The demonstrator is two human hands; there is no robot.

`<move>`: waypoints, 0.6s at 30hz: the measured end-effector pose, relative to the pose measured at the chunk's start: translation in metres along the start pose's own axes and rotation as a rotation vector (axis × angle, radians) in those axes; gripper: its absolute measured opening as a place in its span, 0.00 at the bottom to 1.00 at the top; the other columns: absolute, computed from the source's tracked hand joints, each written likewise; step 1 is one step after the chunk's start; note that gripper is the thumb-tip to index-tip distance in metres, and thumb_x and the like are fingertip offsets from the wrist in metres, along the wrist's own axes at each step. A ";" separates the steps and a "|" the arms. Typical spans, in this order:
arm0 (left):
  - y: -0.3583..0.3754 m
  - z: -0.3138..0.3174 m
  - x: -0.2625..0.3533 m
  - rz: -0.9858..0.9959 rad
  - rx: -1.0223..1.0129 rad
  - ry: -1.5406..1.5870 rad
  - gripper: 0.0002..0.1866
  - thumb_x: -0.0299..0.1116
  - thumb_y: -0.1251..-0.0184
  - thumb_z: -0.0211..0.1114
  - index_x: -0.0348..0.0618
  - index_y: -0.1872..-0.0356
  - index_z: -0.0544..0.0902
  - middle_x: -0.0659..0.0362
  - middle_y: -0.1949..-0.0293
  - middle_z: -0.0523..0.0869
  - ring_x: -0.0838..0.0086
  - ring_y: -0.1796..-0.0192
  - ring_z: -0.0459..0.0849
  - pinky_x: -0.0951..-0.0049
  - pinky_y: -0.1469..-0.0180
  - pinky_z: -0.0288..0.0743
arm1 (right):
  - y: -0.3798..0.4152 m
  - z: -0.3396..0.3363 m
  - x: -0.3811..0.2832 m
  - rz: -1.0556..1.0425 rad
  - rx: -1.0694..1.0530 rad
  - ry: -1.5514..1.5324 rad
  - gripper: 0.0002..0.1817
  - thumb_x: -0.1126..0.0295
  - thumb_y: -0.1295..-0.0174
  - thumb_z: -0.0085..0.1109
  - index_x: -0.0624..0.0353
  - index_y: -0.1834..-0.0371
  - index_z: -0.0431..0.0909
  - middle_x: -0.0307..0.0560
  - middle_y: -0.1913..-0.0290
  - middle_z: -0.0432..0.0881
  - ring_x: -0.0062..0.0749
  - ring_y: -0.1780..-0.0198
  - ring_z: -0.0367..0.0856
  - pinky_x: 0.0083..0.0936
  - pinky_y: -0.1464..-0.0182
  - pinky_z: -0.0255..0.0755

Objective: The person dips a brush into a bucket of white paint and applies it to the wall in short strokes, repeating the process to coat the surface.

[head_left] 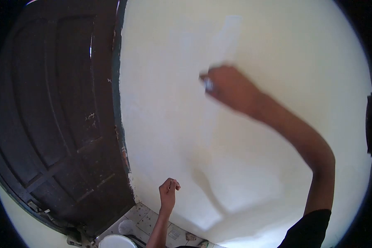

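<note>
My right hand (229, 87) is raised against the cream wall (161, 107), its fingers closed round something small, whitish and blurred that I cannot make out. Pale whitish streaks mark the wall above and left of it. Lower down, my left hand (168, 188) is held up near the foot of the wall, fingers curled together; what is in it, if anything, is too small to tell.
A dark brown panelled door (66, 107) with a chipped frame stands on the left. On the tiled floor (149, 221) are a white bucket (116, 242) and scattered debris. A dark object (371, 124) is at the far right edge.
</note>
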State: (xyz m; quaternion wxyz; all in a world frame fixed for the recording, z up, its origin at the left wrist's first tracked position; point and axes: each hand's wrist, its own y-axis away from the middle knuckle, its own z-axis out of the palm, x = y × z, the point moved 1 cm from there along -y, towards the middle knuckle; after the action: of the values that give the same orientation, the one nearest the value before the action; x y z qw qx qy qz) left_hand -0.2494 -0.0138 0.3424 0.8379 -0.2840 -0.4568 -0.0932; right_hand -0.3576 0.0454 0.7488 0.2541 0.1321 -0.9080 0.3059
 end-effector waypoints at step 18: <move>0.004 0.002 -0.008 -0.078 0.000 -0.003 0.16 0.32 0.25 0.51 0.41 0.76 0.73 0.63 0.78 0.76 0.82 0.73 0.71 0.78 0.67 0.64 | 0.106 0.120 -0.090 -0.237 0.027 0.303 0.11 0.70 0.50 0.58 0.64 0.67 0.72 0.61 0.68 0.74 0.37 0.77 0.78 0.27 0.80 0.76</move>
State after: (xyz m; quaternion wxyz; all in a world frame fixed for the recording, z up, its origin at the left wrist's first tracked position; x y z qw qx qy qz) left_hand -0.2532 -0.0102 0.3349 0.8328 -0.2662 -0.4689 -0.1255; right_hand -0.3703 0.0605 0.5661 0.4205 0.1941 -0.8331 0.3022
